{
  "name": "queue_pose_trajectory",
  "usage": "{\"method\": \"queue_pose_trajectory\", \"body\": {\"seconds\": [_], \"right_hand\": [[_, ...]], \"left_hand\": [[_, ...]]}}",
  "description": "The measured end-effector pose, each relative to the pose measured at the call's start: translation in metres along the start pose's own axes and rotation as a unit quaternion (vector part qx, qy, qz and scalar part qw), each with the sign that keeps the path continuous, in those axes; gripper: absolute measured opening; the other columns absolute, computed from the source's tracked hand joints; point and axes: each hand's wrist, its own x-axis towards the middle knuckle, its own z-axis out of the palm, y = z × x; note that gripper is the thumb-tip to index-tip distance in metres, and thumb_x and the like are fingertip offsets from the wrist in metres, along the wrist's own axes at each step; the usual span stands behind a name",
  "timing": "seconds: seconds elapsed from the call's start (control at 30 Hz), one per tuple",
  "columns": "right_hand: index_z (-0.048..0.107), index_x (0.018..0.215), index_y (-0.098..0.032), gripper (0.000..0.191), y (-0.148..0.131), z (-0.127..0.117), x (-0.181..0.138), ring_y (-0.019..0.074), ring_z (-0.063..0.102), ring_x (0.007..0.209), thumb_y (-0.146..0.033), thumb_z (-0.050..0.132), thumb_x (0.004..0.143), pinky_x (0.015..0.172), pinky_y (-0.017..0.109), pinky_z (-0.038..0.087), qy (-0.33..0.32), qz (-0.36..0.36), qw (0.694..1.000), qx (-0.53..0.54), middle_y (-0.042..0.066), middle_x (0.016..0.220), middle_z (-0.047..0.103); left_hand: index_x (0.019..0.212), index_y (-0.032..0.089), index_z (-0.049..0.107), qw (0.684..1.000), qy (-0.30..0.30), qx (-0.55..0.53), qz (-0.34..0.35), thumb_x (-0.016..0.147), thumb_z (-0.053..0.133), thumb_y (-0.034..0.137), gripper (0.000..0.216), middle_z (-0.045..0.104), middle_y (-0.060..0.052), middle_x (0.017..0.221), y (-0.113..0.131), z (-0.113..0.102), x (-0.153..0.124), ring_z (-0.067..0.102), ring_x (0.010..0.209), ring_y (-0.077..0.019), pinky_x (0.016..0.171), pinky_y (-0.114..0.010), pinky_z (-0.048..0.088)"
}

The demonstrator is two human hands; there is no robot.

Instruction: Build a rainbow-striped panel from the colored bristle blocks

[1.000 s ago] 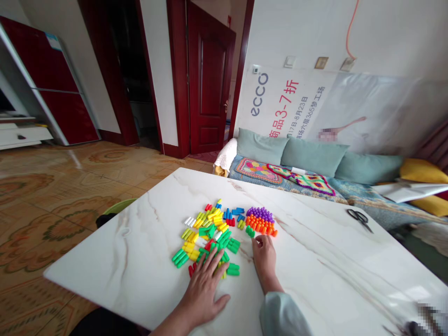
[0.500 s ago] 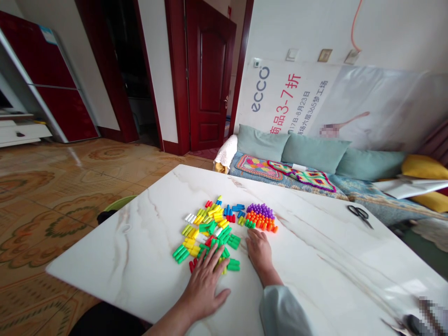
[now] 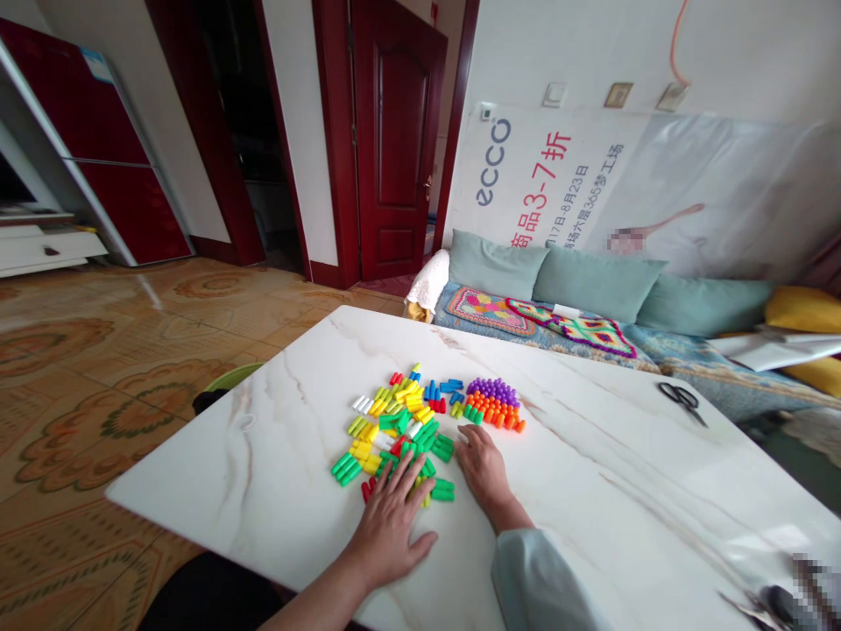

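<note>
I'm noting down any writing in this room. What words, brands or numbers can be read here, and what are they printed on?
"ecco": on the white banner leaning against the wall behind the sofa.
"3-7折": red, on the same banner.
"8月23日" and "365": in the smaller red line beneath; the rest of that line is too small to read.
Label on the red cabinet: unreadable.

"ecco" and "3-7折" on wall banner [image 3: 526,175]

Two hands beside coloured pegs on a marble table

The left hand [image 3: 387,530] lies flat, fingers spread over the loose peg pile [image 3: 398,429]. The right hand [image 3: 484,469] rests just beside the packed purple-and-orange cluster [image 3: 494,403]. Scissors [image 3: 683,399] lie well apart on the white table [image 3: 624,491].
</note>
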Motion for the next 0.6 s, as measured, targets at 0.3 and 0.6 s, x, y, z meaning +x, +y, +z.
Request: {"method": "queue_pose_trajectory", "body": {"seconds": [0.3,0.6], "right_hand": [[0.070,0.101,-0.019,0.031,-0.059,-0.015,0.029,0.0244,0.060,0.098,-0.024,0.071,0.071,0.079,0.029,0.045,-0.197,0.104,0.963,-0.152,0.010,0.100,0.067],[0.069,0.095,-0.020,0.022,-0.024,-0.025,0.008,0.0197,0.065,0.084,-0.031,0.058,0.079,0.071,0.026,0.046,-0.012,0.168,0.986,0.016,0.006,0.093,0.070]], "left_hand": [[0.142,0.033,0.038,1.000,-0.006,-0.007,-0.009,0.079,0.063,0.043,0.068,0.011,0.001,0.160,0.001,0.000,0.000,0.017,0.144,-0.0312,0.116,-0.054,0.018],[0.141,0.031,0.041,1.000,0.015,-0.005,0.002,0.078,0.063,0.041,0.067,0.016,-0.001,0.159,0.001,0.000,0.000,0.022,0.143,-0.0318,0.115,-0.052,0.020]]}}
